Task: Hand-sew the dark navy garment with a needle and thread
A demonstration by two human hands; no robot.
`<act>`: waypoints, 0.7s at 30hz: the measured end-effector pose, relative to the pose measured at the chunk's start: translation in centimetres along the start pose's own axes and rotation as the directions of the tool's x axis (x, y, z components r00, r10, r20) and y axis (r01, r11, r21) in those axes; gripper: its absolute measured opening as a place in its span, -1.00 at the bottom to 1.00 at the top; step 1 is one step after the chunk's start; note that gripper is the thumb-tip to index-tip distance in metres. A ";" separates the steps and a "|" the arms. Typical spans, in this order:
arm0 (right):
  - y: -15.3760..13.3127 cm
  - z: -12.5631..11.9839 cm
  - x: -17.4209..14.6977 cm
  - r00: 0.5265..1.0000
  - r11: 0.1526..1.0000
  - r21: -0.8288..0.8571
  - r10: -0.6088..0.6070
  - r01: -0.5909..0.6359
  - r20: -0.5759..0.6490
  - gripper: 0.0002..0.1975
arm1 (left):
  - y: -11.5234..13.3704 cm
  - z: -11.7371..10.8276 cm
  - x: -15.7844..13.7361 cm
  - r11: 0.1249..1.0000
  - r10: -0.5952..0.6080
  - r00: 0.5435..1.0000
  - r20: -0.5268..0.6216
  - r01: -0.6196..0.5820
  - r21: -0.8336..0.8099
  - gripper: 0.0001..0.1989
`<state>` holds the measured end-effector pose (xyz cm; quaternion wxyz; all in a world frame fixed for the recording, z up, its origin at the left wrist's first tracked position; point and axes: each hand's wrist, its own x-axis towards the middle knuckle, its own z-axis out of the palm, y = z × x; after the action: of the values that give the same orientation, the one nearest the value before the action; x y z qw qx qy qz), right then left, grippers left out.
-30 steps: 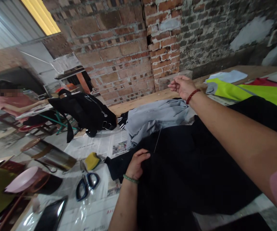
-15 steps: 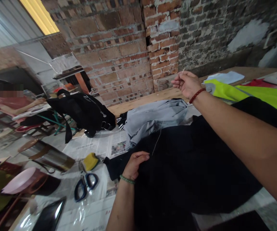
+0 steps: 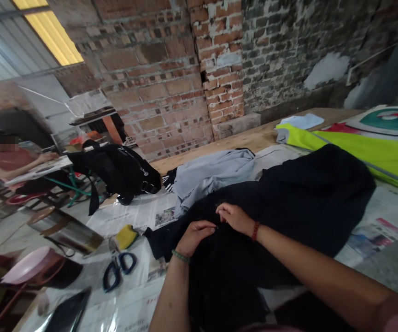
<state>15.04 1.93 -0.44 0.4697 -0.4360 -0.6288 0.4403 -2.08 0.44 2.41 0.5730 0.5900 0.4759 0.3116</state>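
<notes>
A dark navy garment (image 3: 306, 198) lies spread over the newspaper and hangs down in front of me. My left hand (image 3: 196, 235), with a green bead bracelet, pinches a fold of the cloth between thumb and fingers. Close beside it on the right, my right hand (image 3: 235, 216), wearing a red bracelet, is closed in a pinch low over the same fold. The sewing needle it held up half a second ago is too small to see now, and the white thread cannot be made out.
Blue-handled scissors (image 3: 118, 267), a yellow sponge (image 3: 125, 236), a steel flask (image 3: 64, 228) and a phone (image 3: 68, 310) are at left. Beyond lie a grey garment (image 3: 209, 173) and black bag (image 3: 119, 170); a yellow vest (image 3: 354, 147) is at right. A person (image 3: 8, 161) sits far left.
My right hand has come down and left from high above the table to the cloth beside my left hand. The stretched thread no longer shows. My left hand keeps its pinch.
</notes>
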 end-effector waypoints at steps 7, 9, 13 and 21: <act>2.2 -3.8 -3.9 0.968 0.994 -0.091 -0.075 0.055 -0.241 -0.81 | 2.8 2.9 -2.4 0.661 0.204 0.979 -0.016 -0.126 0.740 -0.90; 2.5 -3.7 -4.7 0.966 0.992 -0.097 -0.104 0.083 -0.236 -0.80 | 3.6 3.9 -3.9 0.487 0.249 0.967 -0.050 -0.080 0.870 -0.90; 2.2 -3.4 -5.6 0.962 0.968 -0.159 -0.218 0.192 -0.165 -0.80 | 5.3 5.7 -6.7 0.287 0.271 0.958 -0.093 0.012 0.958 -0.90; 2.3 -3.5 -5.6 0.966 0.966 -0.153 -0.227 0.208 -0.121 -0.77 | 6.3 3.5 -10.4 0.552 -0.104 0.995 0.004 0.054 0.832 -0.86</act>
<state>19.79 -2.40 -3.19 0.5259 -0.4251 -0.6683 0.3098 -1.29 -9.68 9.91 0.2531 0.7764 0.5772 0.0086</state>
